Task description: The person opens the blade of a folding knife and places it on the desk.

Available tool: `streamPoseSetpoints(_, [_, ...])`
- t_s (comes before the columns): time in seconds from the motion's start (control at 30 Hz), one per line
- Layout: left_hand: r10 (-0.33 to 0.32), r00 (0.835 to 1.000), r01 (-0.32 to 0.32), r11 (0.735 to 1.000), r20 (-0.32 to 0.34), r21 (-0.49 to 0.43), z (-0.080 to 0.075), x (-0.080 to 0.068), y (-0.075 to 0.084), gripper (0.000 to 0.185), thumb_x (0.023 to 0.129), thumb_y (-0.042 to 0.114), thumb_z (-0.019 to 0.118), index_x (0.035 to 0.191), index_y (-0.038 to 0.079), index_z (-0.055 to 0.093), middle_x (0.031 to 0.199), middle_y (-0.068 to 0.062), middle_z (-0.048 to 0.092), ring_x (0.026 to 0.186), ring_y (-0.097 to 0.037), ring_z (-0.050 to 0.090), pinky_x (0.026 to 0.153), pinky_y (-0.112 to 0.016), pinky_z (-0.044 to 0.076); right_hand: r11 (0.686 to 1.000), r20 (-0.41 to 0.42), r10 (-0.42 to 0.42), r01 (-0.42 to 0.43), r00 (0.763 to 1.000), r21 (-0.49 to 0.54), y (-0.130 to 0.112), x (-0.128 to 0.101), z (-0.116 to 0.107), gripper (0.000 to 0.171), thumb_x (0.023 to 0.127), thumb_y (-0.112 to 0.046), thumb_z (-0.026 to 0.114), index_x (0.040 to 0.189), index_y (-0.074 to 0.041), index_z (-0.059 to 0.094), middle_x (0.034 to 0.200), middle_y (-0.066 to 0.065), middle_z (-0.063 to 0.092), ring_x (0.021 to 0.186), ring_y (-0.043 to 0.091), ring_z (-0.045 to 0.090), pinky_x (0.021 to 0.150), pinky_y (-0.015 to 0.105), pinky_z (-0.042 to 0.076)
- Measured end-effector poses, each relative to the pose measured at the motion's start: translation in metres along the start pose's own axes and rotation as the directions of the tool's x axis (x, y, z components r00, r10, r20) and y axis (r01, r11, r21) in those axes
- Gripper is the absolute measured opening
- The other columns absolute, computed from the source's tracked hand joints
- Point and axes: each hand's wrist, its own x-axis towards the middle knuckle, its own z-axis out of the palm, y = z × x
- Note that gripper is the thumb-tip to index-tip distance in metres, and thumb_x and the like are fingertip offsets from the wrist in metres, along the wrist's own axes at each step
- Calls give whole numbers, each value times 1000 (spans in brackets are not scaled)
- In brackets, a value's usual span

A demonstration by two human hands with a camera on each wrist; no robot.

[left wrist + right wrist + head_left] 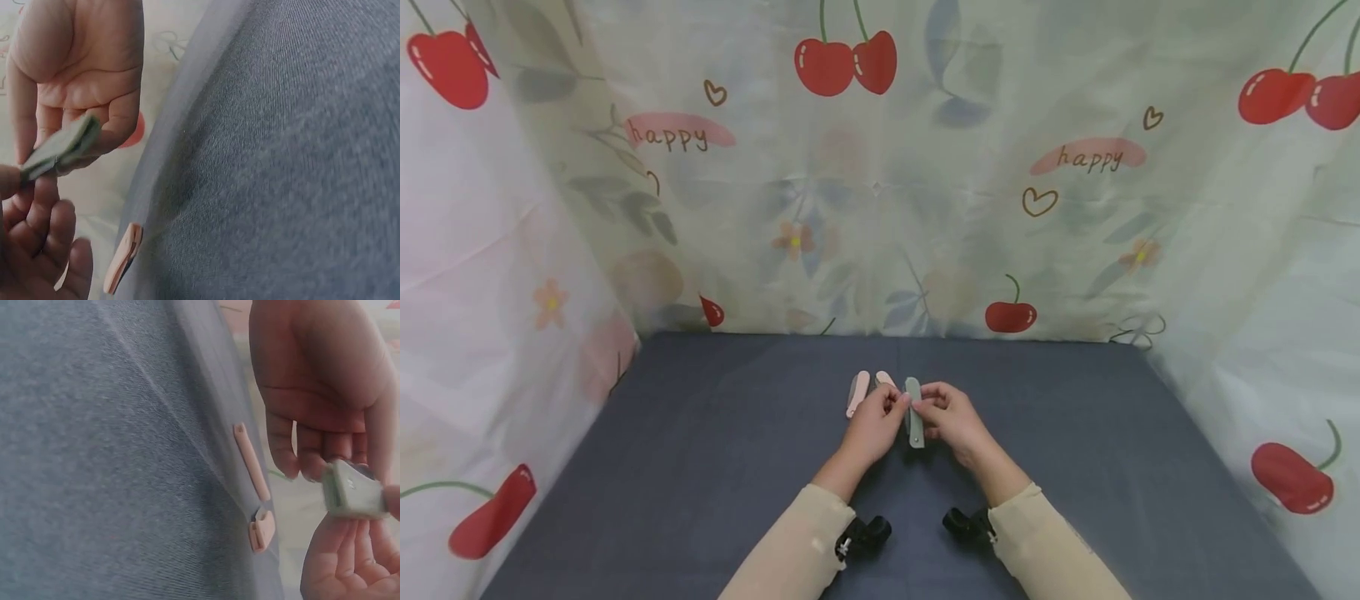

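My left hand [872, 423] and right hand [957, 423] are close together over the middle of the table. Between them a slim pale green folding knife [914, 417] stands nearly upright in the head view, a rivet showing at its lower end. Thumb and fingertips of both hands pinch it from either side. In the left wrist view the green knife [65, 144] is slightly blurred. The right wrist view shows the green knife's slotted end [353, 490]. Two pink folding knives [858, 394] lie just beyond my left hand, one of them partly hidden behind it.
A dark grey cloth [715, 450] covers the table. Patterned curtains [880, 208] with cherries and leaves hang along the back and both sides. Black wrist mounts [867, 532] sit at both sleeve cuffs.
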Motion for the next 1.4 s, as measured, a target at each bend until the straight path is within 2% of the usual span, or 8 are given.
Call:
streamPoseSetpoints(0.1, [22, 997, -22, 1000, 77, -3, -2, -2, -1, 24, 106, 31, 50, 97, 11, 58, 80, 0, 61, 73, -14, 56, 66, -32, 44, 999, 23, 7, -8, 1000, 33, 2, -2, 0, 24, 101, -11, 59, 120, 4, 58, 97, 10, 68, 82, 18, 68, 67, 33, 55])
streamPoseSetpoints(0.2, [47, 992, -47, 999, 119, -10, -3, -3, -4, 27, 107, 32, 47, 96, 11, 58, 83, 1, 65, 78, -14, 60, 70, -33, 46, 998, 60, 5, -9, 998, 62, 3, -3, -1, 26, 103, -15, 57, 121, 5, 56, 95, 9, 69, 83, 19, 71, 69, 34, 56])
streamPoseSetpoints(0.43, [77, 989, -75, 997, 129, -17, -6, -6, -5, 27, 107, 26, 47, 89, 10, 58, 80, 1, 64, 74, -16, 58, 68, -30, 43, 996, 125, -16, 5, 992, 87, 5, -8, -4, 28, 104, -16, 55, 120, 6, 55, 95, 7, 71, 82, 17, 71, 71, 33, 56])
streamPoseSetpoints(0.67, [92, 985, -87, 995, 147, -46, -9, -8, -6, 27, 107, 24, 48, 88, 10, 61, 79, -1, 66, 77, -17, 58, 72, -30, 43, 996, 141, -26, 14, 990, 92, 8, -11, -6, 25, 104, -14, 55, 116, 8, 54, 93, 6, 72, 79, 15, 70, 69, 31, 56])
streamPoseSetpoints(0.8, [101, 986, -90, 992, 129, -86, -10, -10, -6, 26, 106, 21, 49, 88, 6, 61, 77, -4, 66, 77, -19, 59, 72, -32, 44, 994, 122, -28, 14, 992, 113, 8, -13, -7, 23, 103, -12, 56, 114, 8, 53, 88, 3, 70, 75, 14, 68, 66, 30, 55])
streamPoseSetpoints(1.07, [110, 990, -95, 983, 90, -157, -11, -11, -8, 25, 105, 19, 52, 87, 5, 61, 77, -4, 67, 80, -35, 61, 69, -29, 43, 993, 81, -19, 9, 996, 114, 4, -16, -6, 19, 103, -10, 55, 112, 7, 54, 82, 0, 66, 70, 12, 64, 63, 30, 52])
streamPoseSetpoints(1.27, [89, 994, -76, 980, 60, -186, -12, -11, -11, 26, 104, 19, 54, 88, 1, 62, 79, -9, 67, 78, -34, 61, 69, -28, 41, 995, 51, -14, 9, 999, 94, 2, -19, -3, 20, 103, -10, 54, 112, 8, 53, 81, 2, 63, 71, 12, 62, 65, 31, 52])
streamPoseSetpoints(1.4, [68, 998, -64, 976, 8, -210, -12, -12, -12, 23, 104, 15, 55, 88, -1, 61, 80, -16, 68, 80, -36, 62, 69, -29, 41, 991, 16, -3, 1, 1000, 132, 1, -20, -3, 19, 104, -9, 52, 113, 8, 51, 84, 4, 61, 73, 14, 63, 67, 32, 55])
